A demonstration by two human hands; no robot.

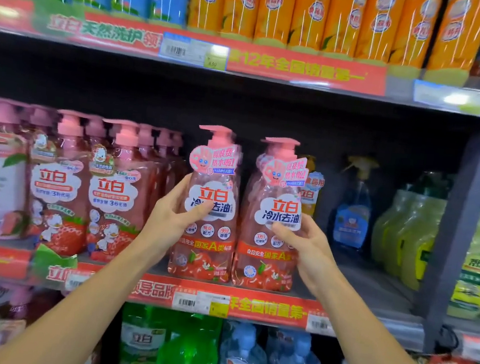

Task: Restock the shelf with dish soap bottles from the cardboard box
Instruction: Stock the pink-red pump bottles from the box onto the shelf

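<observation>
You have two pink pump bottles of dish soap standing side by side at the front edge of the middle shelf, and a hand on each. Your left hand wraps the left bottle from its left side, thumb lying across the white label. Your right hand holds the right bottle from its right side, fingers curled round behind it and thumb on the label front.

As far as progress goes, these two look placed or very nearly so: their bases sit on or just at the shelf board, above the red price strip. To the left of the left bottle stands a full row of other pink pump bottles. To the right of the right bottle the shelf is dark and mostly bare as far as a blue spray bottle, with a yellow bottle tucked close behind. So that gap is probably what you have left to fill. The cardboard box is out of view, so you cannot judge how many bottles remain.

Both bottles stand upright, long axis vertical, pump heads on top. Their labels face out toward you, and both pump spouts point to the left, toward the row of pink bottles.
</observation>
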